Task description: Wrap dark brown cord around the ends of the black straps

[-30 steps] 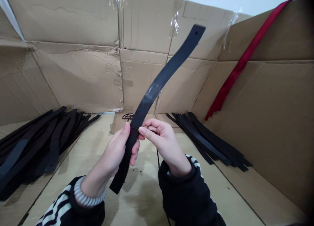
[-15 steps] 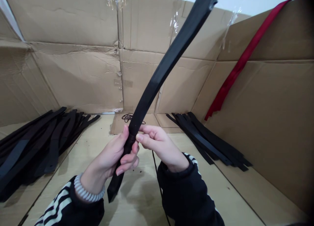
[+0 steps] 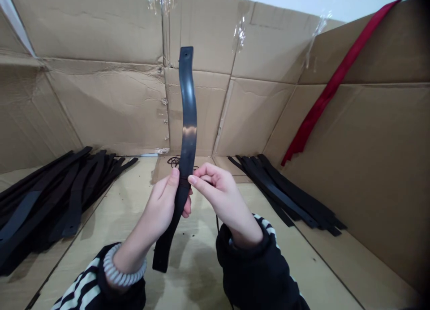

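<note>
A long black leather strap (image 3: 188,122) stands almost upright, slightly wavy, with a punched hole near its top end. My left hand (image 3: 157,202) grips it below the middle, with the lower end hanging past my fingers. My right hand (image 3: 218,191) pinches the strap's edge from the right, at a thin dark cord (image 3: 183,182) wound around the leather. From here I cannot tell whether those fingertips hold the cord itself. A white coiled band (image 3: 122,267) circles my left wrist.
Several black straps lie in a pile (image 3: 60,198) at the left and another pile (image 3: 285,193) at the right, on a pale board floor (image 3: 198,274). A coil of dark cord (image 3: 174,161) lies at the back. Cardboard walls (image 3: 101,104) surround the area, with a red strip (image 3: 331,90) along the right one.
The strap has swung from leaning right to nearly upright, and its holed end is back in view. Both hands stay close to the same place on it.
</note>
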The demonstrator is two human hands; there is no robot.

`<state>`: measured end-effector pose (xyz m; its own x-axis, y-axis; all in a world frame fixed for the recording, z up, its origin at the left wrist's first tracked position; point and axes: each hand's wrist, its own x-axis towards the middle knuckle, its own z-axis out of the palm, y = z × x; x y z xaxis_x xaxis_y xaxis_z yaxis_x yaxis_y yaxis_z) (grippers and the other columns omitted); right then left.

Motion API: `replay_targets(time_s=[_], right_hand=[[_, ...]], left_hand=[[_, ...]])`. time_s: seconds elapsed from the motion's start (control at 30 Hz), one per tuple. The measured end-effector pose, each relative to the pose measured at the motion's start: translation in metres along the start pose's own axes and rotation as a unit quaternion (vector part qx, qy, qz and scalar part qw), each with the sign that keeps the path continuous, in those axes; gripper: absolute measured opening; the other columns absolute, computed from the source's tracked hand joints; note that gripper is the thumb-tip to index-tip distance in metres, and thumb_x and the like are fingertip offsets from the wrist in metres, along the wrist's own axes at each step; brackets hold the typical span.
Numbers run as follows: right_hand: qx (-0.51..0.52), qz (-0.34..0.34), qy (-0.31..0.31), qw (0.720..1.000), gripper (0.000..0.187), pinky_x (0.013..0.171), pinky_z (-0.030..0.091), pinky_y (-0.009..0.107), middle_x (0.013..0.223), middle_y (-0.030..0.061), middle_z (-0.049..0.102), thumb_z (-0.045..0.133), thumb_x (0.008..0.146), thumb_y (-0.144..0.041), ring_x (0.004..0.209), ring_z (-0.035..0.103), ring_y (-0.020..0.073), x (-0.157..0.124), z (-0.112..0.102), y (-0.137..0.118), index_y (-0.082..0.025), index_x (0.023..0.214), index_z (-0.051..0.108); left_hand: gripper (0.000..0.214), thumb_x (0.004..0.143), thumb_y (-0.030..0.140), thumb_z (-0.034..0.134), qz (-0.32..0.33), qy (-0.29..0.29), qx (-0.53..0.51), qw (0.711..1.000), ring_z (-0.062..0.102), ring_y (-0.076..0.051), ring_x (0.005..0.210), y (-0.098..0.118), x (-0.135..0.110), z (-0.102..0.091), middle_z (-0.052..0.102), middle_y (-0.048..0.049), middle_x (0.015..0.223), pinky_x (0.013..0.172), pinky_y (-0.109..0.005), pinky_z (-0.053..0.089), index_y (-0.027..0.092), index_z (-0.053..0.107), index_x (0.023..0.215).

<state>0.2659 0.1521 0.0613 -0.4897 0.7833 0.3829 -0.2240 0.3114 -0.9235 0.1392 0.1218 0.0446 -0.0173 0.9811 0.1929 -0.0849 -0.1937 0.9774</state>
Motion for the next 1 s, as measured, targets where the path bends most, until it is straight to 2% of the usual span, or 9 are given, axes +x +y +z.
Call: replay_targets(time_s=[0.13, 0.27, 0.37, 0.47, 0.53, 0.63, 0.77, 0.9, 1.0], right_hand=[[0.054, 0.015, -0.068, 0.996, 0.012, 0.054, 0.047, 0.020, 0.056, -0.0047, 0.061, 0.060, 0.088, -0.026, 0.051, 0.062, 0.0091, -0.002, -0.003, -0.007, -0.015, 0.090, 0.054], [0.059, 0.024, -0.140, 0.988, 0.023, 0.057, 0.048, 0.020, 0.060, -0.0027, 0.062, 0.054, 0.092, -0.028, 0.056, 0.063, 0.0088, -0.003, -0.005, -0.007, -0.014, 0.109, 0.059], [0.060, 0.029, -0.116, 0.991, 0.025, 0.059, 0.048, 0.019, 0.061, -0.0023, 0.061, 0.058, 0.089, -0.029, 0.056, 0.060, 0.0071, -0.001, -0.006, -0.004, -0.011, 0.106, 0.062], [0.041, 0.034, -0.086, 0.995, 0.027, 0.056, 0.047, 0.019, 0.058, -0.0036, 0.059, 0.061, 0.086, -0.030, 0.052, 0.057, 0.0067, 0.000, -0.006, -0.002, -0.012, 0.105, 0.061], [-0.010, 0.022, -0.027, 0.999, 0.022, 0.055, 0.044, 0.018, 0.059, -0.0030, 0.060, 0.064, 0.084, -0.030, 0.053, 0.057, 0.0066, -0.001, -0.005, -0.003, -0.013, 0.096, 0.060], [-0.103, -0.023, 0.055, 0.993, 0.018, 0.052, 0.040, 0.017, 0.062, -0.0007, 0.063, 0.065, 0.083, -0.028, 0.055, 0.056, 0.0063, -0.005, -0.001, -0.008, -0.013, 0.076, 0.059], [-0.134, -0.065, 0.046, 0.988, 0.018, 0.048, 0.035, 0.017, 0.061, -0.0010, 0.064, 0.061, 0.086, -0.025, 0.051, 0.054, 0.0054, -0.012, 0.005, -0.013, -0.014, 0.072, 0.059], [-0.162, -0.048, 0.077, 0.983, 0.020, 0.045, 0.031, 0.018, 0.058, -0.0013, 0.058, 0.064, 0.083, -0.028, 0.049, 0.045, 0.0052, -0.010, 0.002, -0.011, -0.013, 0.071, 0.060], [-0.121, -0.023, 0.065, 0.990, 0.022, 0.046, 0.030, 0.018, 0.057, -0.0020, 0.055, 0.066, 0.081, -0.031, 0.050, 0.042, 0.0044, -0.006, -0.002, -0.006, -0.013, 0.070, 0.058]], left_hand=[[0.060, 0.091, 0.063, 0.032, -0.004, -0.041, -0.025, 0.999, 0.049, -0.010, 0.037, -0.002, -0.002, -0.005, 0.054, -0.0007, 0.040, 0.041, -0.019, 0.040, 0.015, 0.056, 0.064], [0.063, 0.088, 0.068, 0.034, -0.045, -0.082, -0.085, 0.992, 0.044, -0.009, 0.031, -0.003, -0.003, -0.005, 0.049, -0.0005, 0.035, 0.036, -0.019, 0.035, 0.015, 0.055, 0.061], [0.063, 0.086, 0.069, 0.036, -0.069, -0.090, -0.099, 0.989, 0.044, -0.008, 0.030, -0.005, -0.002, -0.004, 0.049, -0.0006, 0.035, 0.035, -0.017, 0.035, 0.015, 0.054, 0.060], [0.061, 0.084, 0.071, 0.038, -0.060, -0.084, -0.098, 0.990, 0.043, -0.008, 0.031, -0.005, -0.001, -0.003, 0.048, 0.0009, 0.036, 0.034, -0.016, 0.034, 0.015, 0.054, 0.065], [0.059, 0.085, 0.070, 0.038, -0.038, -0.076, -0.098, 0.992, 0.042, -0.007, 0.032, -0.005, 0.000, -0.003, 0.049, 0.0023, 0.039, 0.034, -0.015, 0.034, 0.015, 0.053, 0.069], [0.055, 0.089, 0.064, 0.037, -0.005, -0.032, -0.072, 0.997, 0.043, -0.007, 0.036, -0.001, -0.001, -0.004, 0.049, 0.0030, 0.042, 0.037, -0.015, 0.036, 0.015, 0.051, 0.068], [0.055, 0.090, 0.061, 0.037, 0.031, 0.014, -0.006, 0.999, 0.045, -0.007, 0.040, 0.005, -0.003, -0.006, 0.048, 0.0019, 0.044, 0.040, -0.016, 0.039, 0.015, 0.048, 0.061], [0.056, 0.089, 0.064, 0.036, 0.026, -0.017, 0.001, 1.000, 0.044, -0.007, 0.038, 0.007, -0.004, -0.008, 0.049, 0.0023, 0.042, 0.039, -0.016, 0.037, 0.015, 0.051, 0.066], [0.056, 0.088, 0.065, 0.039, 0.020, -0.036, -0.023, 0.999, 0.044, -0.007, 0.037, 0.005, -0.004, -0.010, 0.050, 0.0026, 0.041, 0.039, -0.016, 0.037, 0.015, 0.052, 0.068]])
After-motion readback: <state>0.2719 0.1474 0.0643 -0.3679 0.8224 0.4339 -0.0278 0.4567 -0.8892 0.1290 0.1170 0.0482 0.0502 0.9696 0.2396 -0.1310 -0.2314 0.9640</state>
